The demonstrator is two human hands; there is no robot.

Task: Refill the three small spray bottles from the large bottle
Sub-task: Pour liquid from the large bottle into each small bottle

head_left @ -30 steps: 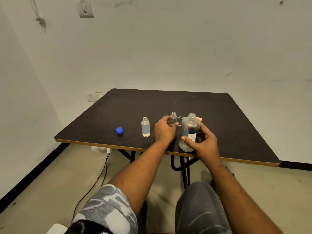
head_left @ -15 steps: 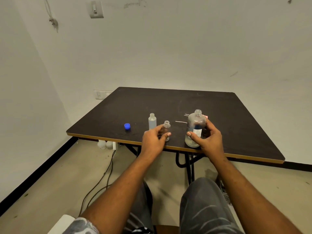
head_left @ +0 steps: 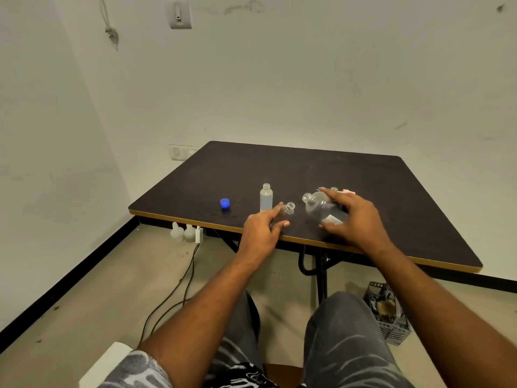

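The right hand (head_left: 355, 219) is curled over the large clear plastic bottle (head_left: 321, 209), fingers across its far side and thumb under its labelled lower end, holding it tilted above the counter (head_left: 377, 197) with its open threaded neck pointing left; the bottle lies just left of and partly under the palm, its rounded shoulder and neck free of the fingers. The left hand (head_left: 263, 231) holds the small clear round bottle (head_left: 287, 212) between outstretched forefinger and thumb, the other fingers loosely bent; that bottle sits at the fingertips near the counter's front edge, uncapped, its ribbed neck just beside the mouth of the large one but apart from it. Behind the left forefinger stands a frosted, straight-sided small plastic bottle (head_left: 265, 198), upright and uncapped; left of it, well apart, lies a glossy blue round screw cap (head_left: 225, 203). Another threaded bottle neck (head_left: 334, 189) peeps over the right fingers, its body hidden; a pale pink piece (head_left: 349, 191) lies beside it, too small to tell. The counter is a matte dark brown board with a yellowish edge band.
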